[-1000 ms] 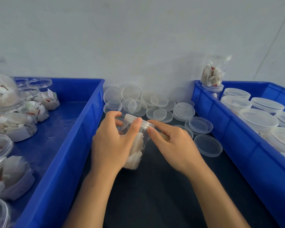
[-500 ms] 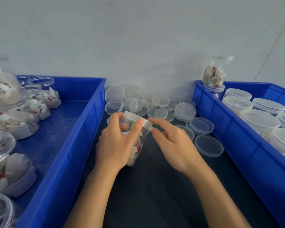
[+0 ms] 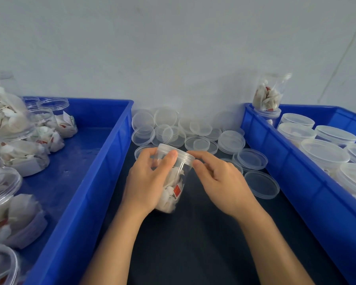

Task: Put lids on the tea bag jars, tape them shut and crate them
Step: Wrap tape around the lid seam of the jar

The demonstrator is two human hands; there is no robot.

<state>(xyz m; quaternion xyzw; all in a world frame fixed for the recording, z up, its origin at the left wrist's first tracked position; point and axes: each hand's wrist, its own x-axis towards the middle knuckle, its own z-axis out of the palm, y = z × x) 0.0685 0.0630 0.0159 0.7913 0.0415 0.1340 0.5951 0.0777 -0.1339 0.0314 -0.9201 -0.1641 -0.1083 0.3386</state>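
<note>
1. Holding the tea bag jar (image 3: 174,182) tilted over the dark table (image 3: 193,243), I have my left hand (image 3: 146,182) wrapped round its side, thumb up near the lid (image 3: 176,152) that sits on its mouth.
2. My right hand (image 3: 222,182) is at the jar's 3 o'clock, fingers loosely curled, with the fingertips (image 3: 196,162) at the lid's rim; I cannot tell whether they press it or only touch.
3. The jar is between the two crates, near the middle of the table, its base toward me and its lid pointing to 12 o'clock.
4. At 12 o'clock, just beyond the jar, a heap of loose clear lids (image 3: 183,128) lies against the wall (image 3: 173,48), some overlapping, some leaning.
5. More single lids (image 3: 261,184) lie at 2 to 3 o'clock, close to my right hand and just beside the right crate's wall.
6. The left blue crate (image 3: 103,161) runs along 9 o'clock; it holds open jars of tea bags (image 3: 25,157), lying on their sides or stacked, toward its left side.
7. The right blue crate (image 3: 296,182) runs along 3 o'clock and holds lidded jars (image 3: 325,153) standing upright, close together.
8. At 1 o'clock, one jar of tea bags (image 3: 269,93) stands upside down on another jar at the right crate's far corner.
9. The crate walls hem in both forearms, and the lid heap blocks the table space ahead of the jar.
</note>
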